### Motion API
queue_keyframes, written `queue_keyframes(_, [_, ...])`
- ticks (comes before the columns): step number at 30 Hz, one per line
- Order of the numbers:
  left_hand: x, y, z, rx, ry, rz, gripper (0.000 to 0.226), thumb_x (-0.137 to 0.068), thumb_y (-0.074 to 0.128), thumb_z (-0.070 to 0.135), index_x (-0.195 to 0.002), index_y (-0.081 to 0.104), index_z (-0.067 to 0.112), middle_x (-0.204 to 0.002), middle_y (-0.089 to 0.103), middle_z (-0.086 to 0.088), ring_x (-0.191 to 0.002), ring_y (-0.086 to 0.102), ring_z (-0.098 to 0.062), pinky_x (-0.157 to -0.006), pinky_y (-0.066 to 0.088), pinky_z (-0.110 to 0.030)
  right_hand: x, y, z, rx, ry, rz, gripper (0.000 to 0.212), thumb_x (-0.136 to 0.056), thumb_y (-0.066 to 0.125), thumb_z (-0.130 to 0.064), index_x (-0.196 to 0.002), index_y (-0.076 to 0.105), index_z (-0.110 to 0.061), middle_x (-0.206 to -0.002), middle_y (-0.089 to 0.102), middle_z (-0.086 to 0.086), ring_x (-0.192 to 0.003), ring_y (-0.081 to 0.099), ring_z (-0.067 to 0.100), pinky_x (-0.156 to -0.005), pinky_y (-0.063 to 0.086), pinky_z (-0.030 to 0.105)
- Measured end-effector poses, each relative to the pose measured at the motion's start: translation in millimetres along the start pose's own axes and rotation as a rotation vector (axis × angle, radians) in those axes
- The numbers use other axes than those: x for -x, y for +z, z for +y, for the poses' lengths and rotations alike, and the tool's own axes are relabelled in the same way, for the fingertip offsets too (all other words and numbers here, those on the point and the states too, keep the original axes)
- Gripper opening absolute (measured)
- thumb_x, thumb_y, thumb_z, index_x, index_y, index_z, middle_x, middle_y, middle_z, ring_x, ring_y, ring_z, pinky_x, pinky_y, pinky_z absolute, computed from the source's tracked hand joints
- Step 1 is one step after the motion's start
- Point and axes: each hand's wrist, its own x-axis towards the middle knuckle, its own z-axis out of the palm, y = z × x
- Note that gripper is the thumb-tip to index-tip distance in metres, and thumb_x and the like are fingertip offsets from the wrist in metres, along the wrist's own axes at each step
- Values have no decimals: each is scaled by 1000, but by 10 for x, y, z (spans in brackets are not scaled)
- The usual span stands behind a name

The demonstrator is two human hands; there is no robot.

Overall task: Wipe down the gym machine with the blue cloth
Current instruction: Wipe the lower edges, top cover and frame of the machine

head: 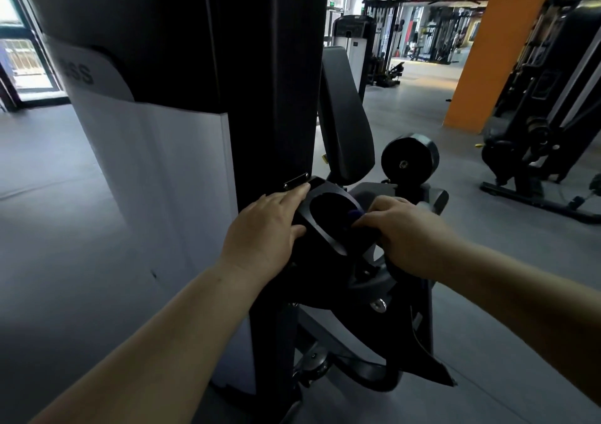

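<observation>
Hands meet at a black holder bracket (pixel 328 218) fixed to the dark upright column of the gym machine (pixel 273 82). The left hand (pixel 265 228) lies flat on the bracket's left edge, its fingers straight and spread, the fingertips reaching a small metal plate (pixel 296 180) on the column; it holds nothing. The right hand (pixel 406 231) has its fingers curled down around the blue cloth (pixel 354 214), of which only a small dark-blue bunch shows beyond the knuckles, pressed against the right rim of the bracket's oval opening. How much cloth lies under the palm cannot be told.

Behind the bracket rises a black padded backrest (pixel 344 114), and to its right sits a round black roller pad (pixel 408 160). A white panel (pixel 156 163) with partly visible grey lettering covers the machine's left side. Below the hands, a grey frame arm with a silver bolt (pixel 378 305) curves toward the grey floor (pixel 65 212). An orange pillar (pixel 491 49) stands at the right, with another black machine (pixel 540 131) beside it, and more equipment in the far room.
</observation>
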Motion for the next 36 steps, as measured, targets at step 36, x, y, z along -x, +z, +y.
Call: queue_keyframes(36, [205,-373,-1241,-41,266,81,47,-91,59,0,-136,54,12,-158,30,0,-145,28,-17,-114,32,-39,-944,1307,-1982,-305,348,765,80,-82,54,15,-153,29,-12,-163,19,3,-148,22,24,-114,31,33])
